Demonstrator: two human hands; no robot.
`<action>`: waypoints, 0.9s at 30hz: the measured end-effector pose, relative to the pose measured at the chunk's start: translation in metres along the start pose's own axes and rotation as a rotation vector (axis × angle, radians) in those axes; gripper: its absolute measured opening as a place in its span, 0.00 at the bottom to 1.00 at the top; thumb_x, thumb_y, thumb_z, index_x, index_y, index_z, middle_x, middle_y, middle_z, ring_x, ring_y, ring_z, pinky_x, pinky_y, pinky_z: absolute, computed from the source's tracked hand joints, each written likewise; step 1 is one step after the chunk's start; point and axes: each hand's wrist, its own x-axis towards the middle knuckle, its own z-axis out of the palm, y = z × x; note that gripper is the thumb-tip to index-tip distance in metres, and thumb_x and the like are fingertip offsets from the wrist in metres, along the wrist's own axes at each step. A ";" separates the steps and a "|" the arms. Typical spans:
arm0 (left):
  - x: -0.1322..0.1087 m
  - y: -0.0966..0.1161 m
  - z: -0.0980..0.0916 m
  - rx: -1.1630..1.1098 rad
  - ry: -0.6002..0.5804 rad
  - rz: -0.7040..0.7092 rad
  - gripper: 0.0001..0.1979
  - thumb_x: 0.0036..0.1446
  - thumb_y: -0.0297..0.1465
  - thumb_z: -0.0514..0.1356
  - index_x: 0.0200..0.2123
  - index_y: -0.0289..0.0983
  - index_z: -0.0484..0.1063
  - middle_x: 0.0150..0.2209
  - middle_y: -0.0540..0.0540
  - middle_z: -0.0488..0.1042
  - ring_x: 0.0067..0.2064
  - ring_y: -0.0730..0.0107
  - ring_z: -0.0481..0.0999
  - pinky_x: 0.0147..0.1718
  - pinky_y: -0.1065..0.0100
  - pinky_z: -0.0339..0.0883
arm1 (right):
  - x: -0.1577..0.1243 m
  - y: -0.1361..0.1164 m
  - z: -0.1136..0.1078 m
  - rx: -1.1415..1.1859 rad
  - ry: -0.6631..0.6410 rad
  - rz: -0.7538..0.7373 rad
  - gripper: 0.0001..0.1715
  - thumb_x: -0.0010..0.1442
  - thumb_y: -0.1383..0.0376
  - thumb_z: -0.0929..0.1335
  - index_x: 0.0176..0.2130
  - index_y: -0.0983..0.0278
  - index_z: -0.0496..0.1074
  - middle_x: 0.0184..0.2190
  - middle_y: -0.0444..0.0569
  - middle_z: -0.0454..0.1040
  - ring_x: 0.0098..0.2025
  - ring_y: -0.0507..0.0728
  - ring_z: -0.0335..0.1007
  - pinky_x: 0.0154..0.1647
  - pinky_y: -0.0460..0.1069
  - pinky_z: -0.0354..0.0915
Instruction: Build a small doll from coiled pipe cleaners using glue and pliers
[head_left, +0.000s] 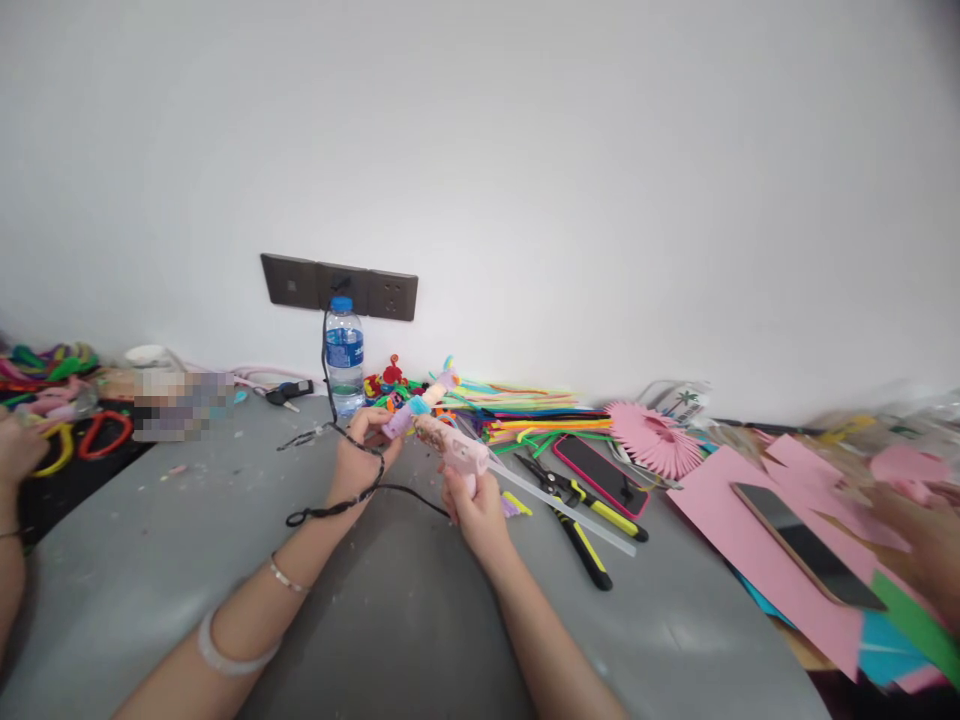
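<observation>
My right hand [476, 510] is wrapped round the grip of a pink glue gun [457, 447]. A long clear glue stick [566, 505] sticks out of its back end, slanting down to the right. In my left hand [364, 460] is a pastel pipe-cleaner figure [420, 405], striped purple, blue and cream, pinched by the fingers and tilted up to the right. The gun's nozzle points at the figure's lower part; whether they touch I cannot tell. A black cord [409, 488] hangs from the wall socket and loops over my left wrist.
Behind my hands stand a water bottle [345, 350] and bundled pipe cleaners [540, 415]. Yellow-black pliers [574, 500], a pink-edged phone [600, 475] and a pleated pink paper fan [652, 440] lie to the right. Other people's hands show at both edges, near red-handled scissors [105, 435] and pink paper [750, 540].
</observation>
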 end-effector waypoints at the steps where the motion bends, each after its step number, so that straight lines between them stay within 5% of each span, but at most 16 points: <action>1: 0.000 0.000 0.000 0.003 0.001 0.007 0.11 0.47 0.30 0.66 0.34 0.38 0.69 0.41 0.44 0.71 0.42 0.63 0.76 0.35 0.66 0.76 | 0.000 0.002 0.000 0.002 -0.002 0.003 0.21 0.60 0.48 0.66 0.38 0.63 0.71 0.13 0.37 0.58 0.15 0.49 0.48 0.15 0.45 0.46; 7: 0.001 -0.004 0.001 0.019 0.001 0.098 0.10 0.47 0.28 0.65 0.35 0.39 0.70 0.39 0.47 0.72 0.40 0.66 0.77 0.32 0.68 0.76 | 0.000 0.008 -0.003 -0.058 -0.001 0.013 0.24 0.60 0.47 0.66 0.39 0.65 0.72 0.14 0.38 0.58 0.16 0.50 0.50 0.16 0.45 0.48; 17: 0.001 -0.010 0.000 0.012 0.005 0.151 0.11 0.46 0.25 0.65 0.35 0.39 0.71 0.40 0.44 0.73 0.41 0.60 0.78 0.30 0.63 0.78 | 0.002 0.002 -0.001 -0.049 0.070 0.035 0.27 0.58 0.42 0.64 0.24 0.61 0.59 0.14 0.36 0.52 0.15 0.47 0.45 0.14 0.45 0.44; 27: 0.001 -0.008 -0.001 0.023 -0.005 0.144 0.10 0.47 0.25 0.65 0.36 0.39 0.71 0.40 0.43 0.73 0.42 0.61 0.77 0.32 0.64 0.79 | -0.001 0.003 -0.002 -0.190 0.047 -0.027 0.26 0.61 0.46 0.63 0.30 0.65 0.69 0.14 0.40 0.58 0.18 0.51 0.54 0.17 0.45 0.52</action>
